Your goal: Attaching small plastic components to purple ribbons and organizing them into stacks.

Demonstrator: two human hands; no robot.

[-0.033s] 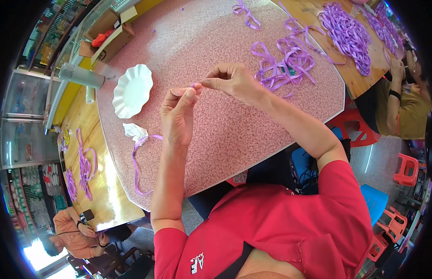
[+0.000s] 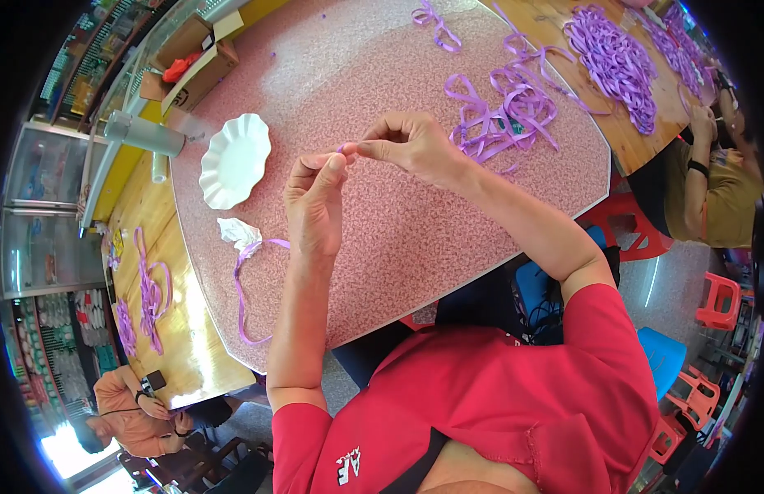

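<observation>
My left hand (image 2: 316,198) is closed in a pinch above the pink speckled table (image 2: 431,255). A small bit of purple ribbon (image 2: 341,150) shows at its fingertips. The right hand (image 2: 411,148) pinches at the same spot, its fingertips touching those of the left; they cover most of the piece. Beside the left forearm, a purple ribbon (image 2: 240,300) curves along the table from a crumpled white wad (image 2: 239,234) and passes out of sight behind the wrist. Left of my hands stands a white scalloped dish (image 2: 235,161).
Loose purple ribbons (image 2: 505,111) lie to the right, with a big heap (image 2: 612,62) on the wooden table beyond. A grey cylinder (image 2: 143,132) and an open cardboard box (image 2: 197,70) stand far left. Two other people (image 2: 131,407) sit nearby. Plastic stools (image 2: 719,300) stand at right.
</observation>
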